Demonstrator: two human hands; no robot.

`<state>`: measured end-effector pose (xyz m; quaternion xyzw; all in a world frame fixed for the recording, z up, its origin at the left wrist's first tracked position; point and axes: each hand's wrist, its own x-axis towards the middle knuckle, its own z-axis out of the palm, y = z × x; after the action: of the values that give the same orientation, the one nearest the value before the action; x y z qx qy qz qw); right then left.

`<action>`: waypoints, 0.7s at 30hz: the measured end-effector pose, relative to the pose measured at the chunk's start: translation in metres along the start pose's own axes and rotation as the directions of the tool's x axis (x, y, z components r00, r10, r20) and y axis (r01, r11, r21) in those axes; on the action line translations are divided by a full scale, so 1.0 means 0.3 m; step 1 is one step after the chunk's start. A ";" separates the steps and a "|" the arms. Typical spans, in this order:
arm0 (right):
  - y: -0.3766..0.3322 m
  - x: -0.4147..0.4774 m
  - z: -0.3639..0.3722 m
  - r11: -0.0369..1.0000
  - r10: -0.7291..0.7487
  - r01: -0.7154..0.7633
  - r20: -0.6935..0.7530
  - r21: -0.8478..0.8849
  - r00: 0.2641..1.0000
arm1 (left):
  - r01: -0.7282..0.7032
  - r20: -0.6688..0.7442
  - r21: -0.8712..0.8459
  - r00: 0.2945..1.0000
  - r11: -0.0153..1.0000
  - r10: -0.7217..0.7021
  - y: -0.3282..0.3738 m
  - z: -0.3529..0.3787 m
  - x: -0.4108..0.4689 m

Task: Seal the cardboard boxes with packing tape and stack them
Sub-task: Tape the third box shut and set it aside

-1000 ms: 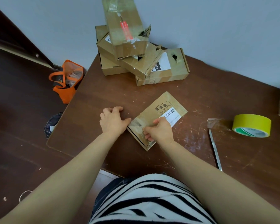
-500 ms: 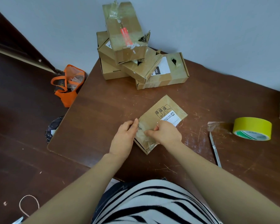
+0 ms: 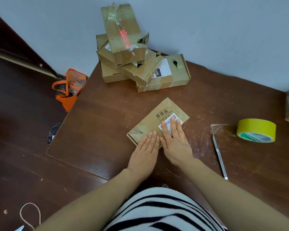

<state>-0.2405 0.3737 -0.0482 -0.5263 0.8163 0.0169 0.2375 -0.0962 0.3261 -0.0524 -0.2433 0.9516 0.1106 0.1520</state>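
1. On the flat box point(image 3: 150, 124), the left hand point(image 3: 145, 147) and right hand point(image 3: 175, 142) now press open-palmed with fingers straight; before, they fiddled at its near corner.
2. That corner looks sealed, so stacking probably comes next.
3. Beyond the flat box is the stack of boxes point(image 3: 123, 39); to its right, the tape roll point(image 3: 256, 130).

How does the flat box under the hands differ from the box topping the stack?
The flat box lies thin on the table; the top box is thicker and sits on other boxes. The flat box shows a white label and printed icons; the top box a red strip and torn tape. The left hand and right hand press flat on the flat box; nothing touches the top box. Both are brown cardboard.
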 end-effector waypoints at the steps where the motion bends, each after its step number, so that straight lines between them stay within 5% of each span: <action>1: 0.000 -0.004 -0.002 1.000 0.001 -0.001 0.006 -0.007 1.000 | -0.034 -0.088 0.031 0.995 0.999 0.036 -0.018 0.015 -0.006; 6: -0.010 -0.004 -0.016 0.999 0.015 -0.015 0.015 -0.040 1.000 | 0.187 -0.096 -0.051 0.977 0.981 -0.191 -0.103 -0.024 0.001; 12: -0.008 -0.008 -0.017 0.998 0.008 -0.007 0.015 -0.064 1.000 | 0.103 -0.122 0.033 0.988 0.994 -0.098 -0.071 -0.036 -0.008; 18: -0.017 -0.014 -0.041 0.998 0.033 -0.029 0.064 -0.052 0.997 | 0.265 -0.073 -0.014 0.961 0.964 -0.265 -0.100 -0.052 -0.025; 21: -0.014 -0.015 -0.044 0.998 0.032 -0.028 0.065 -0.062 0.997 | 0.135 -0.108 -0.039 0.985 0.990 -0.138 -0.062 -0.028 -0.035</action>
<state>-0.2402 0.3720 -0.0338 -0.5199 0.8150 0.0628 0.2479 -0.0801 0.3122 -0.0436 -0.3160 0.9377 0.1012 0.1027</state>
